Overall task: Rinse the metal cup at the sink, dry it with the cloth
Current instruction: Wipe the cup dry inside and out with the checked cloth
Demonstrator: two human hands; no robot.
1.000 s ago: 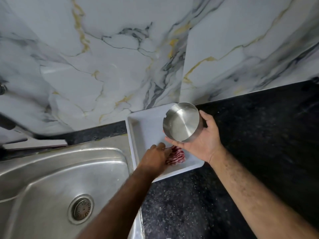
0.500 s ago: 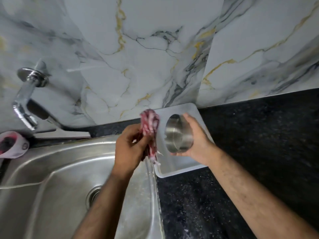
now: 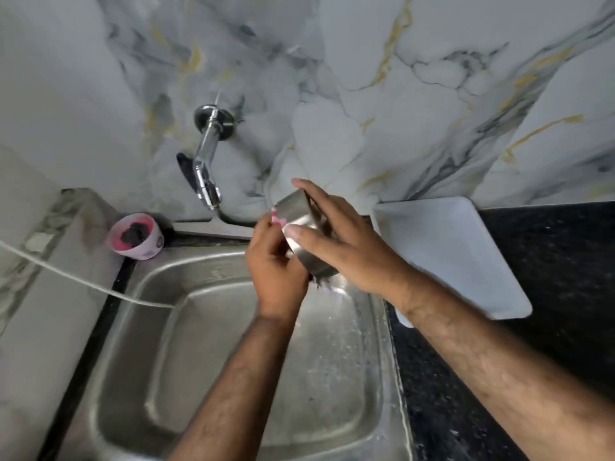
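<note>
The metal cup [image 3: 298, 214] is held over the steel sink [image 3: 206, 344], tilted on its side. My right hand [image 3: 346, 241] grips it from the right, fingers wrapped over its wall. My left hand [image 3: 276, 264] presses the red-and-white cloth [image 3: 279, 221] against the cup from the left; only a small bit of cloth shows between the fingers and the cup. A dark scrap of cloth hangs below the cup. No water runs from the chrome tap [image 3: 208, 168] on the marble wall.
A white tray [image 3: 466, 261] lies on the black counter [image 3: 549, 294] right of the sink. A pink tub [image 3: 136, 236] with a dark scrubber stands at the sink's back left corner. A white cord [image 3: 83, 281] crosses the left ledge.
My left hand picked the cloth off the white tray and brought it to the cup. Both hands moved left from above the tray to over the sink.
</note>
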